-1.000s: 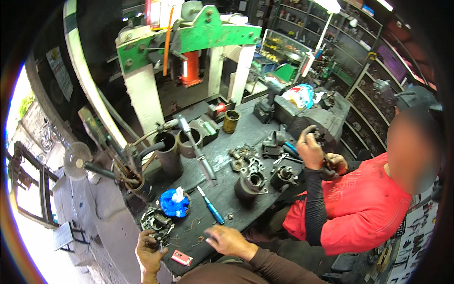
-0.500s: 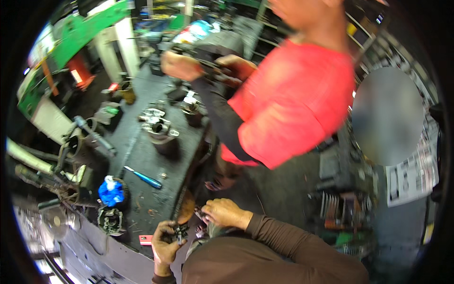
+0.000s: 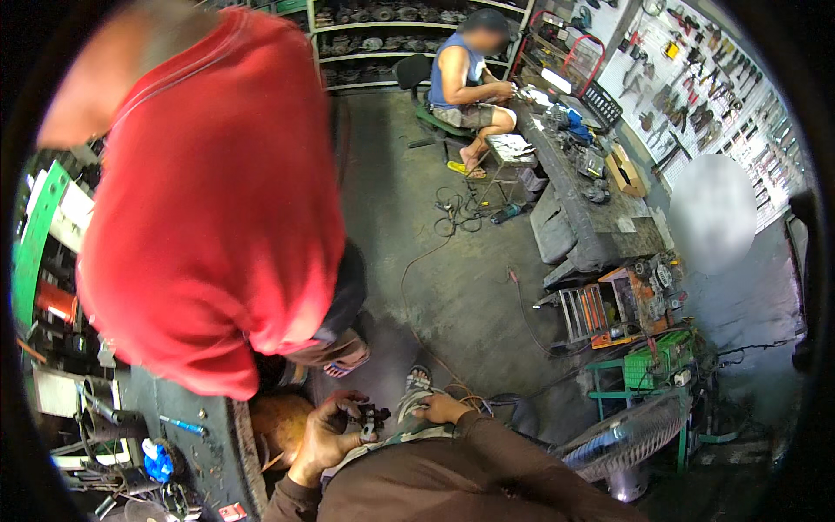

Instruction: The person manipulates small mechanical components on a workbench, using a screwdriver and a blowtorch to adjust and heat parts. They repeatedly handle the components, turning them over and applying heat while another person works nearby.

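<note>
My left hand (image 3: 329,438) is closed around a small dark metal mechanical part (image 3: 372,419), held up in front of my lap between thumb and fingers. Its exact kind is hard to make out. My right hand (image 3: 442,407) rests on my patterned trouser leg, fingers stretched out and apart from the part. To the left of my left hand is a round orange-brown surface (image 3: 283,424) beside the dark workbench (image 3: 204,452). On that bench lie a blue slim tool (image 3: 183,424), a bunched blue item (image 3: 157,461) and a small red packet (image 3: 232,511).
A person in a red shirt (image 3: 217,191) bends over the bench at left. Farther off, another person (image 3: 461,78) sits at a cluttered bench (image 3: 600,217). Cables (image 3: 452,213) lie on the floor; a fan (image 3: 626,439) stands at right, near a green crate (image 3: 657,361).
The view has swung to the right. My left hand still holds the metal part, now nearer the right hand, which has settled onto my leg. The red-shirted person appears farther left.
</note>
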Available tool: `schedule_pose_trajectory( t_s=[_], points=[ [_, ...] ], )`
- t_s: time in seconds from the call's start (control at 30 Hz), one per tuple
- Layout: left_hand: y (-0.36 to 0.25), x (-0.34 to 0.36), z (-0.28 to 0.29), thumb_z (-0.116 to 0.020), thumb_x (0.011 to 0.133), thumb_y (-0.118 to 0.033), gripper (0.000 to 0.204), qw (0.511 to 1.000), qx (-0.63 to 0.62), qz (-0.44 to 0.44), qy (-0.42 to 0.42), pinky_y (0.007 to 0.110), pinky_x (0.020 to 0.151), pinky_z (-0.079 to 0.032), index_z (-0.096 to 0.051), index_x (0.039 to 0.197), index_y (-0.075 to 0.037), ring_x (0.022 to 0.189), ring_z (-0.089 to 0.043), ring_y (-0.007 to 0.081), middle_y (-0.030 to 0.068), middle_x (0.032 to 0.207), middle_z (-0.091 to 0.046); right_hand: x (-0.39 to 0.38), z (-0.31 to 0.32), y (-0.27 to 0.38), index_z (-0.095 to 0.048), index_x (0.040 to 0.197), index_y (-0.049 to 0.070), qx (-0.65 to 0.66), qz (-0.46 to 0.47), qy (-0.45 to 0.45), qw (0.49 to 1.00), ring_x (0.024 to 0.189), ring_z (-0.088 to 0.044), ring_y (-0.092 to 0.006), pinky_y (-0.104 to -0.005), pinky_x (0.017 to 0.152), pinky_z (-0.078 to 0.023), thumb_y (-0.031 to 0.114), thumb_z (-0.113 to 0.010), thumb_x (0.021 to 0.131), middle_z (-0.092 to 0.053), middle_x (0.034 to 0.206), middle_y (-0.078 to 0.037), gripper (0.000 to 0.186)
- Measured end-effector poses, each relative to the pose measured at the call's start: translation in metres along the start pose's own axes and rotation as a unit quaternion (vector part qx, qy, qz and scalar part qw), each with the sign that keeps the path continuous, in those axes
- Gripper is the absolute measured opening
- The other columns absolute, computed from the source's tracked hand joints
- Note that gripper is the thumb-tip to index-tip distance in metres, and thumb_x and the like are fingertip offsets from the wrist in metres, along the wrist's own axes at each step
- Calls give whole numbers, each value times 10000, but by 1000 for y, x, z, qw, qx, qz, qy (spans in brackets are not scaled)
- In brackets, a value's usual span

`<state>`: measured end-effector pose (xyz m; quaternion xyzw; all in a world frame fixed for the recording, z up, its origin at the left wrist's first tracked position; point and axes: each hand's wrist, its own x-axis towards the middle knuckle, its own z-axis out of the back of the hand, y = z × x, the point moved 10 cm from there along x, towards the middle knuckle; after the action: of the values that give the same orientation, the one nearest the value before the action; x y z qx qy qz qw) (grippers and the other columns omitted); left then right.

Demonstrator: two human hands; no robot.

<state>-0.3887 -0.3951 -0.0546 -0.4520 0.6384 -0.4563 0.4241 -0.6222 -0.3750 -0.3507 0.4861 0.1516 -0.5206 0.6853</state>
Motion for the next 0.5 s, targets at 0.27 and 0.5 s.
schedule_pose_trajectory(
  t_s=[0.27,0.5],
  points=[
    [-15,204,-132,-942,705,-17,445,981,164,-17,102,373,1078,-465,-613,1005,-19,1229,-605,221,107,1272,-673,48,6,-113,-634,1462,94,101,-41,145,983,1366,-560,-441,-514,1144,-437,662,-519,1021,-605,1481,-239,728],
    [-1,343,-202,-938,737,-4,421,986,111,-16,121,368,1066,-486,-618,1009,-35,1230,-615,228,130,1296,-673,26,11,-177,-651,1450,111,228,-34,133,964,1336,-592,-408,-508,1116,-460,605,-523,1042,-640,1449,-210,653]
  ],
)
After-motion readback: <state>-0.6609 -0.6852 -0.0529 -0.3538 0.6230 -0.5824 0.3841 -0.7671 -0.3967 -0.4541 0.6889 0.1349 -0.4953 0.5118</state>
